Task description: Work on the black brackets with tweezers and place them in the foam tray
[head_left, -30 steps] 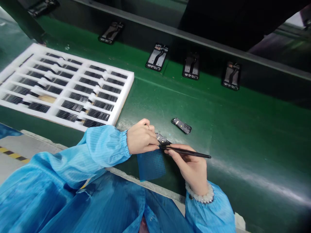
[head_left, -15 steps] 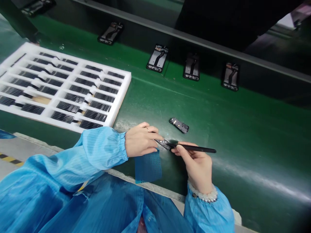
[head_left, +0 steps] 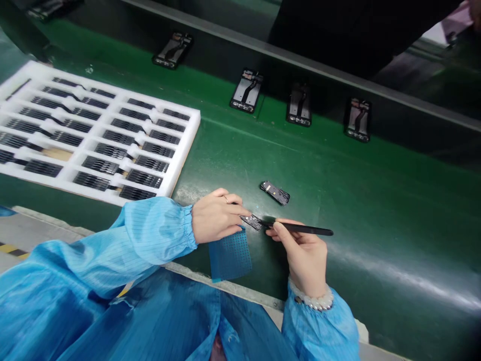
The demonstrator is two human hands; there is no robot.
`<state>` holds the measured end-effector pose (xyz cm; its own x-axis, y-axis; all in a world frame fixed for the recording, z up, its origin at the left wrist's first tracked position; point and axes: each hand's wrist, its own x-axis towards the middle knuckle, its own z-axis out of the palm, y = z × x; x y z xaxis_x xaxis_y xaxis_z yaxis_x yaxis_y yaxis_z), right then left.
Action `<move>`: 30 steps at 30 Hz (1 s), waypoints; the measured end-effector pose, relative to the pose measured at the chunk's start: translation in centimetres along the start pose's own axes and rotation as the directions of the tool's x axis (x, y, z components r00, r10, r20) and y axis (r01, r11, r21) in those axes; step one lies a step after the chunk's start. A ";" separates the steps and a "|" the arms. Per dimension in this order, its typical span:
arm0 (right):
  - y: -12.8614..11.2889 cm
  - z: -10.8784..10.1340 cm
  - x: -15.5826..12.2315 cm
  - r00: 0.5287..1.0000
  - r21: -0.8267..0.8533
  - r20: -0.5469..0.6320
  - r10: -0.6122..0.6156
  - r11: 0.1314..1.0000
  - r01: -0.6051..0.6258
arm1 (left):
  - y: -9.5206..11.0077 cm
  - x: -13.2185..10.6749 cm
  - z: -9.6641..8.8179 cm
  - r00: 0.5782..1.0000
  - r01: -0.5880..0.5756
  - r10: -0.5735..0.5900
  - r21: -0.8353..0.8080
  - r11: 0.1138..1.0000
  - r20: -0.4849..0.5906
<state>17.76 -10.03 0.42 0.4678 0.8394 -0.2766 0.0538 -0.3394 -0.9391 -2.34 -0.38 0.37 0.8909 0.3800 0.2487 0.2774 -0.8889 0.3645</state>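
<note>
The left hand (head_left: pixel 217 215) holds a small board (head_left: pixel 253 221) between its fingers; the right hand (head_left: pixel 306 255) pinches a black tool (head_left: pixel 306 229) that could slip, scratching it.

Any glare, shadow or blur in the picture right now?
Head view: a pale glare streak crosses the smooth green tabletop, right of the right hand; head view, top: deep shadow dims the black rectangular phone frames; head view, left: the white slotted foam tray looks slightly soft; head view, centre: the small dark circuit part shows too little detail to read.
</note>
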 end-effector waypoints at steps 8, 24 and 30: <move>-0.3 0.2 0.0 0.999 -0.013 0.001 0.040 0.999 -0.040 | -0.1 0.0 -0.1 1.000 -0.010 0.010 0.002 1.000 -0.010; -0.1 0.2 0.0 1.000 -0.050 0.016 -0.004 0.999 0.005 | 0.0 0.1 -0.2 1.000 0.000 0.000 0.000 1.000 0.007; 0.6 0.1 -0.6 0.987 -0.170 0.018 -0.162 0.972 0.162 | 0.1 0.1 -0.1 1.000 0.009 -0.009 0.000 1.000 0.014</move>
<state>17.41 -10.72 0.00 0.4367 0.8909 -0.1249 0.2785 -0.2659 -0.9229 -2.32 -0.37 0.54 0.8936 0.3840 0.2325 0.2851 -0.8855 0.3668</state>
